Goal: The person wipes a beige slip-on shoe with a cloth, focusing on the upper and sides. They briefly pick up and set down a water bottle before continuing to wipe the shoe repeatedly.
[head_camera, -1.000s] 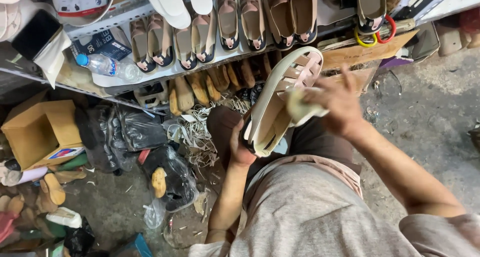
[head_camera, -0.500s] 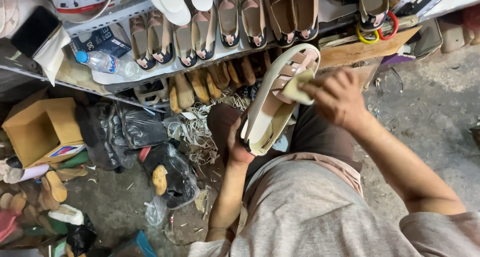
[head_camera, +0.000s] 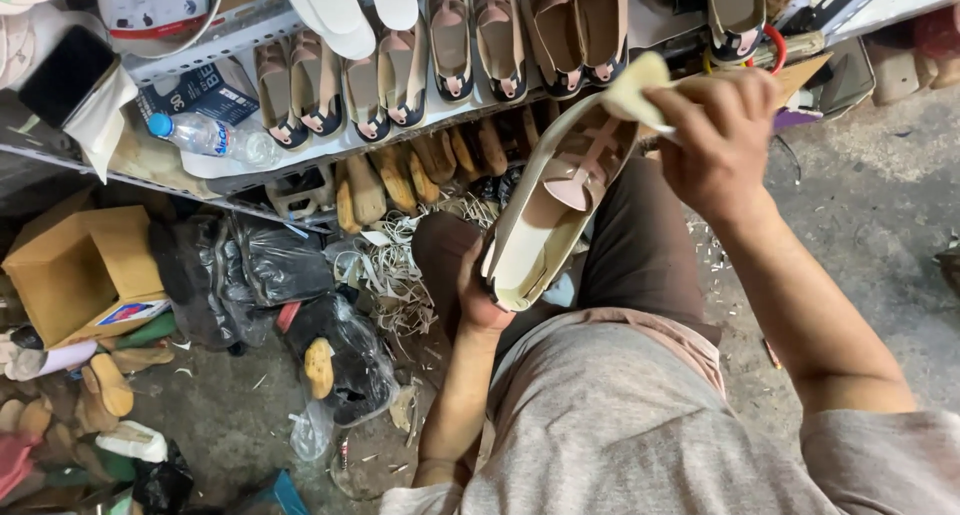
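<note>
A grey concrete floor (head_camera: 880, 235) fills the lower and right part of the view, littered at the left with loose shoe parts and scraps. Above it runs a pale metal shelf (head_camera: 250, 160), its upper deck lined with a row of tan and pink sandals (head_camera: 470, 45) lying side by side, and its lower deck packed with wooden shoe lasts (head_camera: 400, 180). At the far left of the floor sits an open cardboard box (head_camera: 85, 270), and just right of it lie bulging black plastic bags (head_camera: 250, 275), with another bag (head_camera: 340, 360) nearer the person holding a tan last. A clear plastic water bottle (head_camera: 210, 140) with a blue cap lies on the shelf edge, near a dark phone (head_camera: 65, 75) propped further left. In the middle, over the person's lap in dark trousers, a cream-coloured sandal (head_camera: 555, 210) with pale pink straps is held tilted, toe end up toward the shelf and heel end down. The left hand (head_camera: 480, 295) is clenched round the sandal's heel end from below. The right hand (head_camera: 715, 140) grasps a small pale yellow sponge (head_camera: 635, 85), pinched in the fingers and pressed against the sandal's toe end, just in front of the shelf's edge.
</note>
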